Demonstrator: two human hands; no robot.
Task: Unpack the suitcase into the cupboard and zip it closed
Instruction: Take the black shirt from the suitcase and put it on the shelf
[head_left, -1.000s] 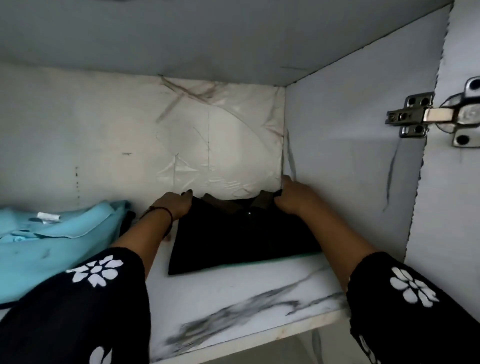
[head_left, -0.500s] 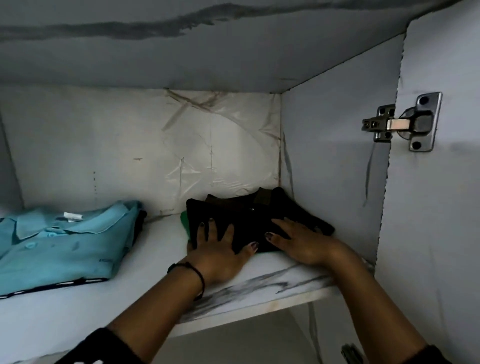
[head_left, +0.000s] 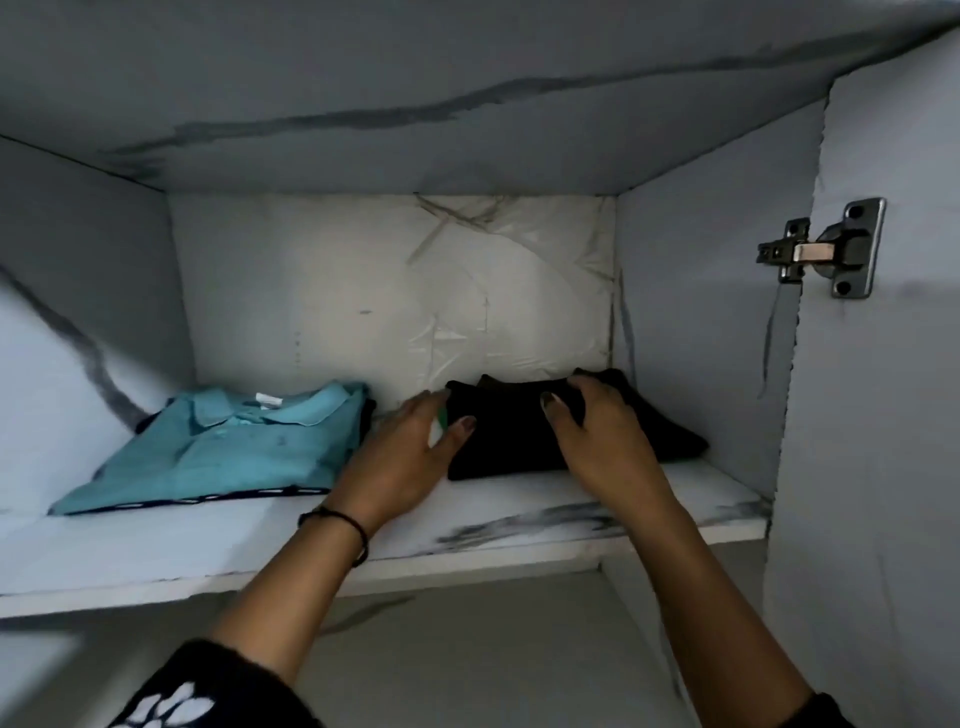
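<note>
Black garment (head_left: 511, 441) lies partly hidden beneath left hand (head_left: 400, 460) and right hand (head_left: 597, 434).

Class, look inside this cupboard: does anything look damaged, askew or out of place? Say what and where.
The back wall's covering is creased and wrinkled on its right half. The folded black garment lies skewed, one part trailing towards the right wall.

Green cloth (head_left: 442, 419) mostly hidden between left hand (head_left: 405, 457) and black garment (head_left: 509, 431); shirt label (head_left: 268, 399) unreadably small.
</note>
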